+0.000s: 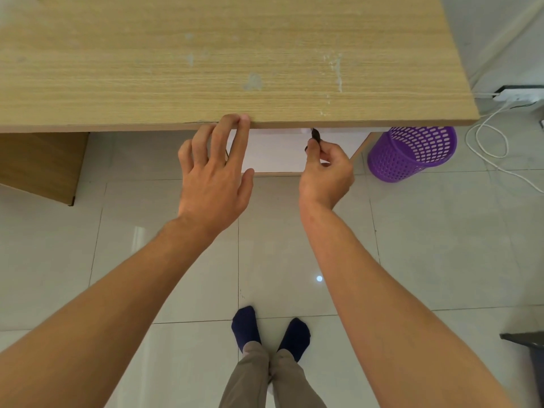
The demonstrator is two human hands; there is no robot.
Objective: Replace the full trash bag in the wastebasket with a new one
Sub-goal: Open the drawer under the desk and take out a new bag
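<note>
Wastebasket: the purple perforated plastic wastebasket [410, 153] stands on the floor, its top tucked under the right corner of the light wood-grain laminate desk [235, 60]; no bag shows through the mesh (the rim is hidden by the desk edge).
Right hand: the right hand [325, 172], left of the wastebasket and just below the desk's front edge, has its fingers curled, thumb and forefinger pinching a small dark piece [314, 136]; whether this is a bag's corner or a pull I cannot tell.
Left hand: the left hand [215, 175], further left of the wastebasket, has its fingers spread and mostly straight, two fingertips resting on the desk edge, probably to steady the reach.
White panel: a smooth white panel [273, 150] lies under the desk between the hands, possibly a drawer.
Floor: glossy pale tiles [441, 245]; a white cable [485, 142] loops right of the wastebasket.
Step, as I judge it: fetching the new bag.
</note>
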